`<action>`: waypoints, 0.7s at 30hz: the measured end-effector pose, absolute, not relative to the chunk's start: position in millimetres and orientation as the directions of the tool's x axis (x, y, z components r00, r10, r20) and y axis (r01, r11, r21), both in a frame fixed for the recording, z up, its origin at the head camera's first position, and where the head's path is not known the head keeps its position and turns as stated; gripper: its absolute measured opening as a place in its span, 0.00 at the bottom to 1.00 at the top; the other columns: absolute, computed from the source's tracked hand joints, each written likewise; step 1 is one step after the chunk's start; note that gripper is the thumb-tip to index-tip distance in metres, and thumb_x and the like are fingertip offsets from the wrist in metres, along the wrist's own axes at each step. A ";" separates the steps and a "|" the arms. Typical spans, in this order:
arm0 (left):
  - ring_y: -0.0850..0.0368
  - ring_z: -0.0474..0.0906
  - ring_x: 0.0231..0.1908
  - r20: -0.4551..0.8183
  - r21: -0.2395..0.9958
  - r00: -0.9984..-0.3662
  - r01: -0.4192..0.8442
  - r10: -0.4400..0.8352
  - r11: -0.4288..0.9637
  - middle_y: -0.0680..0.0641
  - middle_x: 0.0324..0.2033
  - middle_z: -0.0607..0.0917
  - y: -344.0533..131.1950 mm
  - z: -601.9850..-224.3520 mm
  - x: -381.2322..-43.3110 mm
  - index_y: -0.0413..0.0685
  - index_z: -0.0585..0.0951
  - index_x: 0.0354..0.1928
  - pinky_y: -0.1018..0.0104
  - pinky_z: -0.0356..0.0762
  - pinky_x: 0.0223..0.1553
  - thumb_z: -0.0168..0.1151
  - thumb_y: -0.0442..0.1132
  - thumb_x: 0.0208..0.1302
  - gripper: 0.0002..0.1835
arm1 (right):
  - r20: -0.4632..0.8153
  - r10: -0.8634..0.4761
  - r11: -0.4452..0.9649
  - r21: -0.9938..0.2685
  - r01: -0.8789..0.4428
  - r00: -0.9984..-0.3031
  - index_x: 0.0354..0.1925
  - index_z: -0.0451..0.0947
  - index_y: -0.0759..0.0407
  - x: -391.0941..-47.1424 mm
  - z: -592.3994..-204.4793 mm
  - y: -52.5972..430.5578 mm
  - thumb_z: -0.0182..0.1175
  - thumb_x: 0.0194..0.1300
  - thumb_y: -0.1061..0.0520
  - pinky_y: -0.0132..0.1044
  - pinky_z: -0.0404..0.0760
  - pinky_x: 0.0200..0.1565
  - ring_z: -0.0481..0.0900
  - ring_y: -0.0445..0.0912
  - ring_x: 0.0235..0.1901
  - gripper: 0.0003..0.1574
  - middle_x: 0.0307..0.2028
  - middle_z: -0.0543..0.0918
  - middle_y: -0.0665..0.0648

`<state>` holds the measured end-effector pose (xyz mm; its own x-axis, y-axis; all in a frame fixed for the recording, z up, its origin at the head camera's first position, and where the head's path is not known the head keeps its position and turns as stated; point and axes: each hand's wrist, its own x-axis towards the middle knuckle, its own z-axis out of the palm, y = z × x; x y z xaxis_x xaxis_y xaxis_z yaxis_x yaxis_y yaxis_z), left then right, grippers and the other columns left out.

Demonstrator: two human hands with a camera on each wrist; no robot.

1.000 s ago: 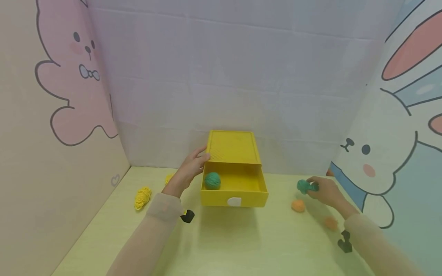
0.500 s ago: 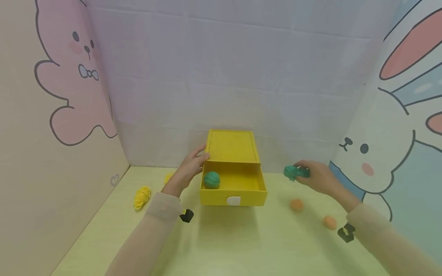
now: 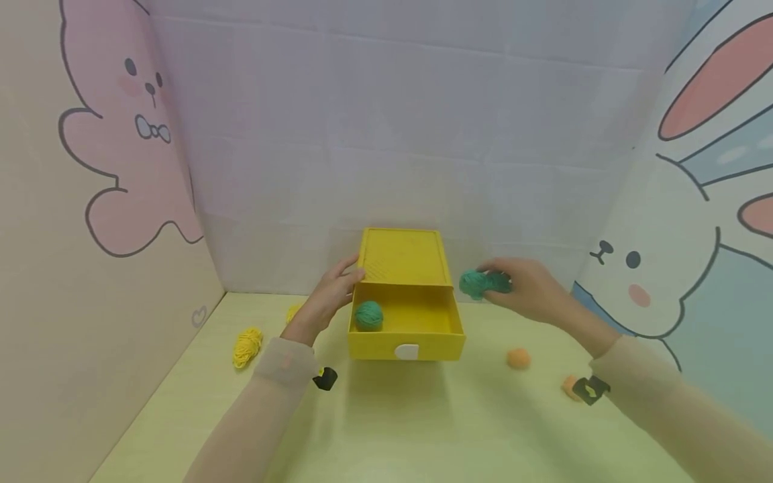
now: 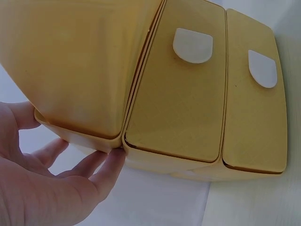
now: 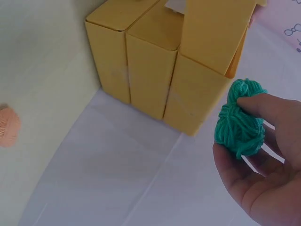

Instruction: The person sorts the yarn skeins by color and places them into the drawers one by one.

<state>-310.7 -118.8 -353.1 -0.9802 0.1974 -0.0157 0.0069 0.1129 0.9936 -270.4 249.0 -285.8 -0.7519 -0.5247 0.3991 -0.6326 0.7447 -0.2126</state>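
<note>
My left hand (image 3: 329, 295) steadies the left side of a yellow drawer cabinet (image 3: 406, 256). In the left wrist view its fingertips (image 4: 113, 162) touch the cabinet's side and the thumb lies at the edge. The top drawer (image 3: 407, 347), with a white tab, is pulled out. A green ball of yarn (image 3: 368, 316) sits in its left part. My right hand (image 3: 531, 287) holds a green yarn skein (image 5: 240, 125), pinched in at its middle, between thumb and fingers. It hangs in the air just right of the cabinet, apart from it.
Yellow yarn skeins lie to the left, one (image 3: 247, 347) in plain sight and another (image 3: 293, 312) partly behind the left arm. Two orange yarn balls lie at the right, one (image 3: 518, 358) nearer the cabinet. Printed cloth walls (image 3: 423, 134) enclose the table.
My right hand has lifted the green skein and carried it leftward, from above the orange balls to beside the cabinet. The left hand stays at the cabinet's side.
</note>
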 end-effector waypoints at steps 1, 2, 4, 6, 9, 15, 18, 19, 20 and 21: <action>0.45 0.65 0.67 -0.016 0.993 -0.980 0.006 0.196 0.114 0.46 0.69 0.65 -118.6 -353.3 -310.9 0.67 0.56 0.76 0.48 0.62 0.68 0.53 0.53 0.73 0.33 | 0.400 -0.530 0.740 -0.213 -0.638 -0.748 0.52 0.81 0.57 -269.5 -283.0 244.6 0.71 0.56 0.59 0.44 0.83 0.41 0.82 0.46 0.40 0.23 0.44 0.85 0.53; 0.46 0.64 0.67 -0.016 0.994 -0.980 0.006 0.197 0.112 0.46 0.69 0.65 -118.6 -353.4 -311.2 0.67 0.56 0.75 0.48 0.62 0.69 0.54 0.53 0.73 0.33 | 0.400 -0.534 0.734 -0.217 -0.643 -0.745 0.52 0.81 0.57 -268.4 -280.5 240.0 0.71 0.56 0.58 0.44 0.83 0.41 0.82 0.46 0.40 0.24 0.44 0.85 0.52; 0.46 0.63 0.68 -0.016 0.994 -0.979 0.006 0.201 0.110 0.46 0.69 0.64 -118.5 -353.8 -311.5 0.68 0.56 0.75 0.47 0.61 0.69 0.53 0.53 0.73 0.33 | 0.398 -0.543 0.723 -0.227 -0.653 -0.740 0.52 0.81 0.57 -266.4 -276.5 230.8 0.71 0.56 0.57 0.44 0.83 0.42 0.82 0.46 0.41 0.24 0.45 0.85 0.53; 0.46 0.62 0.68 -0.015 0.994 -0.978 0.007 0.206 0.109 0.46 0.69 0.64 -118.4 -354.3 -311.9 0.68 0.55 0.75 0.46 0.60 0.69 0.53 0.54 0.73 0.33 | 0.398 -0.553 0.710 -0.236 -0.664 -0.732 0.53 0.81 0.56 -265.0 -274.4 221.8 0.71 0.57 0.57 0.45 0.83 0.42 0.82 0.46 0.42 0.24 0.46 0.85 0.53; 0.45 0.61 0.69 -0.012 0.995 -0.977 0.010 0.213 0.102 0.46 0.71 0.62 -119.6 -355.4 -312.5 0.68 0.55 0.76 0.46 0.59 0.70 0.53 0.54 0.73 0.33 | 0.401 -0.571 0.691 -0.237 -0.683 -0.716 0.52 0.81 0.56 -265.6 -274.5 207.5 0.71 0.56 0.57 0.45 0.83 0.44 0.82 0.48 0.43 0.24 0.47 0.85 0.54; 0.46 0.62 0.69 -0.013 0.995 -0.978 0.009 0.210 0.103 0.45 0.70 0.62 -120.1 -355.6 -311.3 0.67 0.55 0.76 0.46 0.59 0.70 0.53 0.53 0.73 0.33 | 0.396 -0.593 0.686 -0.208 -0.698 -0.701 0.51 0.82 0.55 -268.9 -281.0 185.6 0.72 0.55 0.55 0.45 0.81 0.46 0.81 0.47 0.45 0.23 0.47 0.85 0.52; 0.46 0.63 0.68 -0.012 0.994 -0.979 0.010 0.206 0.105 0.46 0.70 0.63 -119.7 -355.3 -311.5 0.67 0.55 0.76 0.46 0.60 0.69 0.53 0.53 0.73 0.33 | 0.376 -0.599 0.689 -0.208 -0.695 -0.707 0.51 0.82 0.54 -269.1 -285.1 177.6 0.72 0.56 0.55 0.44 0.81 0.47 0.81 0.46 0.45 0.23 0.48 0.85 0.50; 0.46 0.64 0.68 -0.010 0.994 -0.979 0.012 0.205 0.105 0.46 0.70 0.63 -119.6 -355.1 -311.7 0.66 0.55 0.76 0.47 0.61 0.69 0.53 0.53 0.73 0.33 | 0.368 -0.602 0.689 -0.210 -0.694 -0.708 0.52 0.82 0.54 -269.0 -286.5 175.3 0.72 0.56 0.55 0.43 0.81 0.47 0.81 0.46 0.45 0.24 0.48 0.85 0.50; 0.46 0.64 0.68 -0.009 0.994 -0.979 0.013 0.205 0.106 0.46 0.70 0.63 -119.5 -355.1 -312.0 0.66 0.55 0.76 0.47 0.61 0.69 0.53 0.53 0.73 0.33 | 0.363 -0.604 0.687 -0.214 -0.695 -0.709 0.52 0.82 0.54 -269.0 -288.0 173.1 0.73 0.56 0.55 0.43 0.81 0.47 0.81 0.46 0.45 0.24 0.48 0.85 0.51; 0.47 0.64 0.68 -0.009 0.994 -0.979 0.013 0.203 0.105 0.46 0.70 0.63 -119.5 -355.1 -312.3 0.66 0.55 0.76 0.47 0.61 0.69 0.53 0.53 0.73 0.33 | 0.360 -0.605 0.686 -0.215 -0.695 -0.710 0.52 0.82 0.54 -268.9 -289.5 171.2 0.73 0.56 0.55 0.43 0.80 0.48 0.81 0.46 0.45 0.24 0.48 0.85 0.51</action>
<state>-312.3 -119.5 -355.1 -0.9792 0.2029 -0.0090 0.0127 0.1054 0.9943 -268.9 171.2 -289.5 -0.7099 -0.6054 0.3598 -0.6946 0.6864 -0.2154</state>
